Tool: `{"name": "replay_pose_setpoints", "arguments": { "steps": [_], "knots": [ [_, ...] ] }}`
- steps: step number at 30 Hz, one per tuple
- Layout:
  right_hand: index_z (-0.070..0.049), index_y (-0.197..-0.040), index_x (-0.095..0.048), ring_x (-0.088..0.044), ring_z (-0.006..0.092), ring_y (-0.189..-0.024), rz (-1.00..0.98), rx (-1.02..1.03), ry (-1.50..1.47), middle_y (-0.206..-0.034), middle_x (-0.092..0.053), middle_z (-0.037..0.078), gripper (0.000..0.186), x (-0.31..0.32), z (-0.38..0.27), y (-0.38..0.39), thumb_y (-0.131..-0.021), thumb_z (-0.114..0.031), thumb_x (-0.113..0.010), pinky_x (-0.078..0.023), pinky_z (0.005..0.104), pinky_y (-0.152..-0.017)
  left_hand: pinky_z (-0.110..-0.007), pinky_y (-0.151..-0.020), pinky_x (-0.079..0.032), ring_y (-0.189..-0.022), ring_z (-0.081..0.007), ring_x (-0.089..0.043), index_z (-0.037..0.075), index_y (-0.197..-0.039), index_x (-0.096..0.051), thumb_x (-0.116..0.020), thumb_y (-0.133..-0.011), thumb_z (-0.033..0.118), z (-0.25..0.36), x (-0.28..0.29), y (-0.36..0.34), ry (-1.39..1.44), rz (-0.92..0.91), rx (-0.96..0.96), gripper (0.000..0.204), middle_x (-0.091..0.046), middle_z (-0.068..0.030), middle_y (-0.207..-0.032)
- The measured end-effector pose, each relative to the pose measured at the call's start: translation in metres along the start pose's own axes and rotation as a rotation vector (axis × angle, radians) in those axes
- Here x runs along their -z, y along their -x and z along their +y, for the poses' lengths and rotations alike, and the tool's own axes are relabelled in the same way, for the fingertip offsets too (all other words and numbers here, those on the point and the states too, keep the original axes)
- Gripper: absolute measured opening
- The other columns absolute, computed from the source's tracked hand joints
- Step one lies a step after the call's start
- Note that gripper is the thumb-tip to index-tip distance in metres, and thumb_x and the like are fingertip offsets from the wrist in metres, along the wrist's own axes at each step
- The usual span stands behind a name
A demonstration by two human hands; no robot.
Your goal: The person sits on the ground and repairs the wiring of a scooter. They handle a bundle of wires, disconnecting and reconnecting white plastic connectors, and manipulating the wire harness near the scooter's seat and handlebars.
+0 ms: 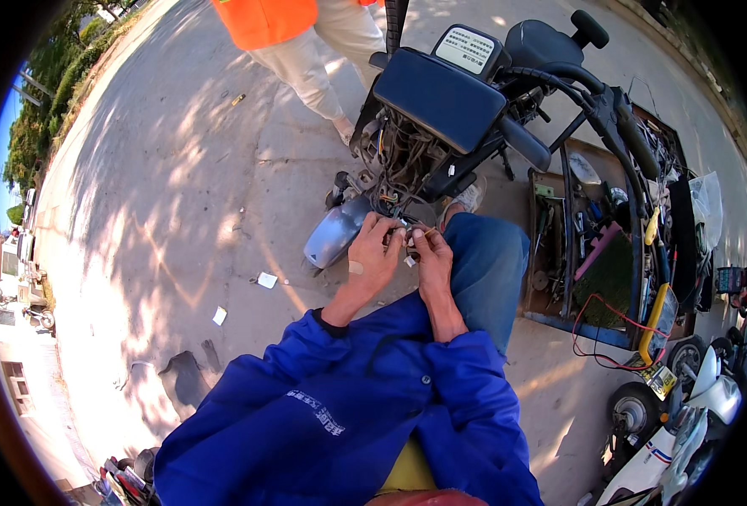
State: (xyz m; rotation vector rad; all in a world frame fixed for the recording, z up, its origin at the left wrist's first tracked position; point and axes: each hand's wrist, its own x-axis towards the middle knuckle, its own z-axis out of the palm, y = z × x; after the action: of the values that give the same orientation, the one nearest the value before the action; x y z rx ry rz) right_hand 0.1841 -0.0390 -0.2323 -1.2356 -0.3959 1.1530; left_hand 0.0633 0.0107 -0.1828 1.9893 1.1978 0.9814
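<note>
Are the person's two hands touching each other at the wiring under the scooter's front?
Touching. The head view shows the left hand and right hand meeting at the fingertips, pinched together on a small part at the wiring bundle, no gap between them.

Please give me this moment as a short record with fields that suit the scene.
Setting: paved ground outdoors, sun and leaf shadow
Left hand: fingers at a small part among the wires
Right hand: fingers pinching the same small part
Wires: hanging exposed from the black scooter
Toolbox: open on the ground to the right
Other person: standing beyond the scooter, orange vest
</note>
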Motion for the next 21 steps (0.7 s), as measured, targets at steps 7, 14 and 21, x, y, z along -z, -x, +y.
{"name": "replay_pose_setpoints", "arguments": {
  "steps": [7, 14, 21],
  "knots": [
    [0.008, -0.142, -0.048, -0.061, 0.0263, -0.122, 0.234, 0.497, 0.392, -0.133, -0.059, 0.021, 0.059, -0.004, -0.032, -0.014, -0.099, -0.027, -0.069, -0.048, 0.0357, -0.103, -0.042, -0.081, -0.052, -0.095, -0.0348, -0.063, 0.001, -0.119, -0.063, -0.063, -0.097, 0.012, 0.014, 0.023, -0.082, 0.085, 0.255, -0.049, 0.024, -0.062, -0.018, -0.105],
    [0.003, -0.14, -0.049, -0.066, 0.0274, -0.115, 0.093, 0.539, 0.378, -0.129, -0.065, 0.021, 0.052, -0.035, -0.123, -0.054, -0.097, -0.017, -0.07, -0.051, 0.0365, -0.097, -0.044, -0.095, -0.05, -0.113, -0.0408, -0.062, -0.002, -0.138, -0.055, -0.056, -0.103, 0.02, -0.082, 0.028, -0.205, 0.087, 0.171, -0.124, 0.041, -0.064, -0.0262, -0.126],
    [0.007, -0.123, -0.058, -0.067, 0.0167, -0.091, 0.103, 0.47, 0.645, -0.106, -0.073, 0.014, 0.038, -0.024, -0.12, -0.077, -0.093, -0.013, -0.07, -0.052, 0.0313, -0.083, -0.041, -0.09, -0.051, -0.103, -0.0395, -0.069, 0.001, -0.126, -0.066, -0.058, -0.1, 0.02, -0.077, 0.029, -0.226, 0.086, 0.045, -0.042, 0.033, -0.072, -0.0245, -0.109]
  ]
}}
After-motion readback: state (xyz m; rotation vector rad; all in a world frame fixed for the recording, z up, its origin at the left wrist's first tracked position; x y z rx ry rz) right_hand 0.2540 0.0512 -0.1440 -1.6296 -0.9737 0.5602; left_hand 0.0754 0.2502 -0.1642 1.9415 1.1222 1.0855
